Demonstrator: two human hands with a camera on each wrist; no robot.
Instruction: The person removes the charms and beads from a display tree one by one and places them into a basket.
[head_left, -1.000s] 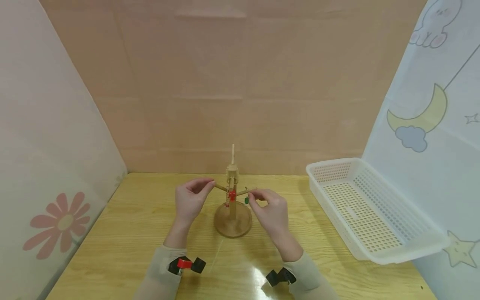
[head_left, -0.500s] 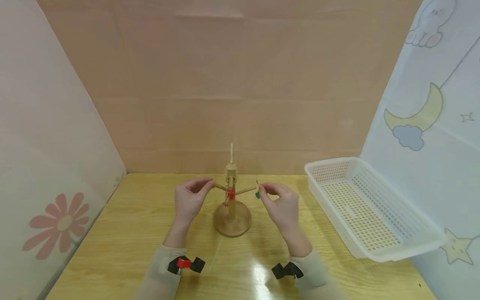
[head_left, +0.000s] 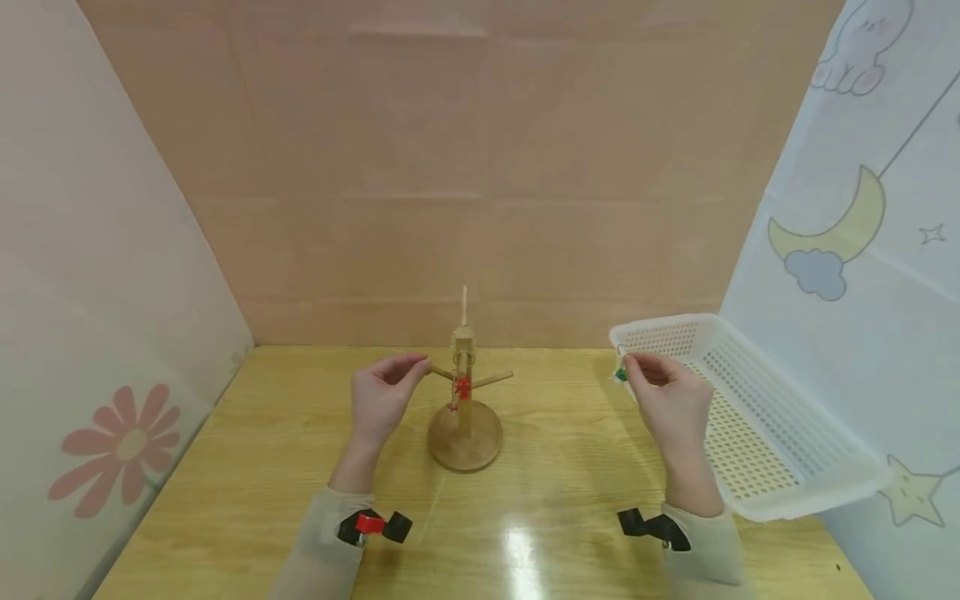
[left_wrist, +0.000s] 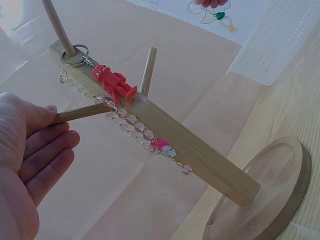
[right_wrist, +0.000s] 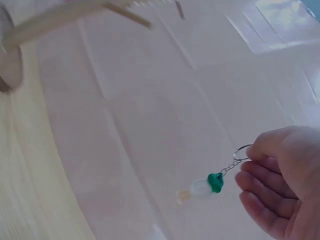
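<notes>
My left hand [head_left: 381, 398] pinches the end of the left peg [left_wrist: 82, 114] on a wooden stand [head_left: 465, 454] with a round base. A beaded bracelet [left_wrist: 127, 122] with a pink charm drapes over that peg. A red figure keychain [left_wrist: 114, 82] hangs from the front peg by its ring. The right peg [head_left: 492, 379] is bare. Away to the right, my right hand [head_left: 671, 408] pinches the metal ring of a keychain [right_wrist: 215, 183] with a green top and a pale body, which dangles beside the basket's near-left rim.
A white perforated plastic basket [head_left: 675, 450] stands on the right of the wooden table [head_left: 555, 483], partly behind my right hand. A brown paper-like backdrop [head_left: 480, 208] rises behind the table, and printed panels flank both sides.
My right hand has carried the green-topped keychain off the right peg and rightward to the basket's edge. The left hand has stayed on the left peg.
</notes>
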